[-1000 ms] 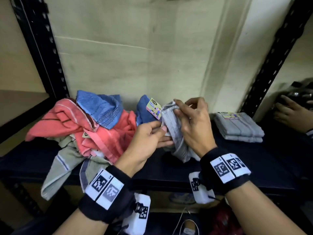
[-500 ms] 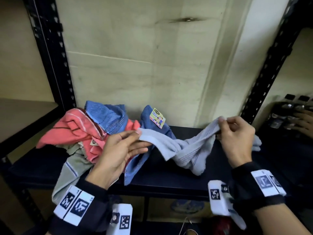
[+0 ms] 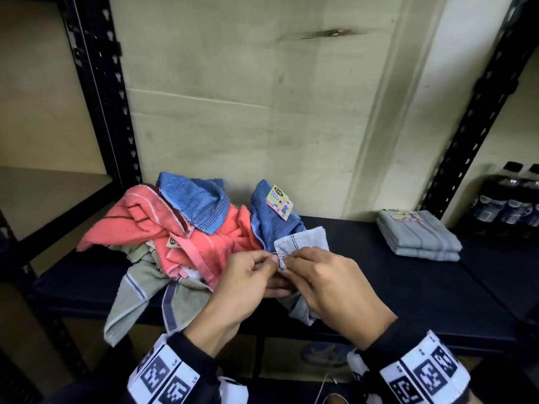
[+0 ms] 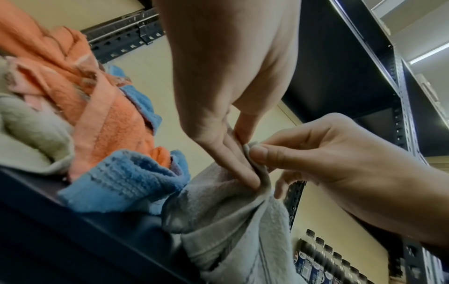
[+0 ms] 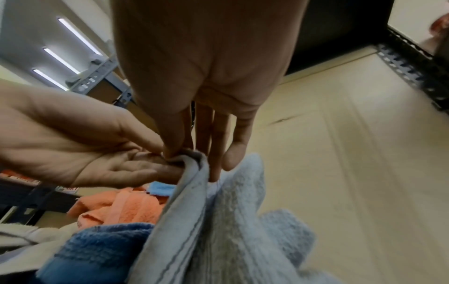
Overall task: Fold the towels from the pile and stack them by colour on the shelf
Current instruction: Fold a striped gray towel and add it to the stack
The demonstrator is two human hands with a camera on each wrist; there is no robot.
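A light grey towel hangs doubled over the front of the dark shelf. My left hand and right hand meet at its top edge, and both pinch the same corner of the grey towel between thumb and fingers. The cloth falls away below the fingers. To the left lies the unfolded pile of coral, blue and pale green towels. A folded stack of grey towels sits at the shelf's right.
A blue towel with a paper label stands behind my hands. Black upright posts frame the shelf bay. Dark bottles stand in the bay at the far right. A pale green towel hangs over the front edge.
Half a second ago my hands held the grey towel stretched wide apart. They have come together, bringing its two ends into one pinch and doubling it.
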